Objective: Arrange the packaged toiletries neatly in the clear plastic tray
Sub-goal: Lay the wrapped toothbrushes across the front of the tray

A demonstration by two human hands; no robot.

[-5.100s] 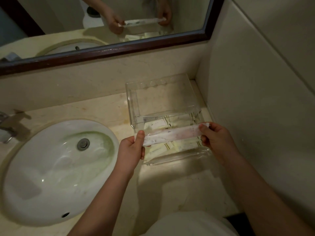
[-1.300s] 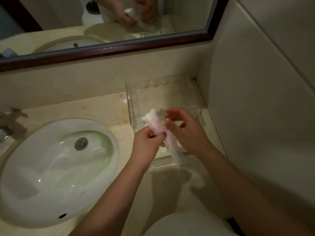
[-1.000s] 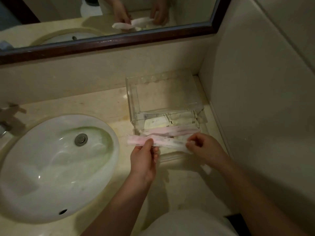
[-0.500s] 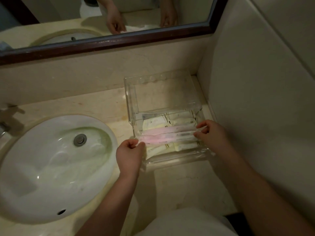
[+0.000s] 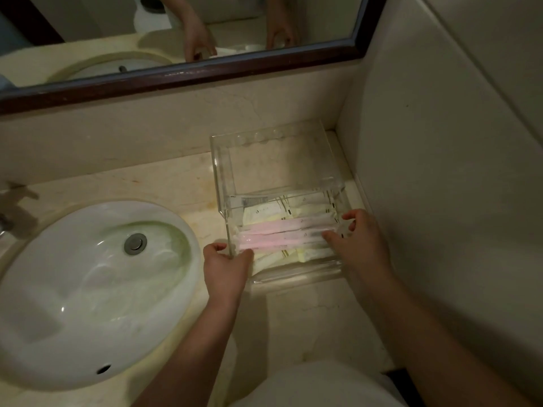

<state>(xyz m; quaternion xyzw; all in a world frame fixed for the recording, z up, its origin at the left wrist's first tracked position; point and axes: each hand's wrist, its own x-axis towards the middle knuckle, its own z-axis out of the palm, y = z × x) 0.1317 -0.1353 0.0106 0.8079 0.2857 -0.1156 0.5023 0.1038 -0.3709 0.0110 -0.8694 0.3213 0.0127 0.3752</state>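
Observation:
The clear plastic tray [image 5: 219, 177] stands on the counter in the corner by the right wall. Two long pink packaged toiletries [image 5: 282, 226] lie side by side across its front section, on top of several cream packets [image 5: 261, 211]. My left hand [image 5: 226, 268] is at the tray's front left corner, thumb outside the wall and forefinger at the nearer pink package's left end [image 5: 249, 243]. My right hand [image 5: 360, 245] hovers over the tray's right side with fingers spread, a fingertip touching the pink packages' right ends. Neither hand grips anything.
A white oval sink [image 5: 88, 289] with a metal drain lies to the left, a faucet [image 5: 8, 218] at the far left edge. A dark-framed mirror [image 5: 205, 74] runs along the back wall. The tiled side wall [image 5: 440, 171] is close on the right. The back section of the tray holds nothing.
The second pink package, held by both ends above the tray before, now lies in the tray beside the first. Both hands have let go and rest at its ends.

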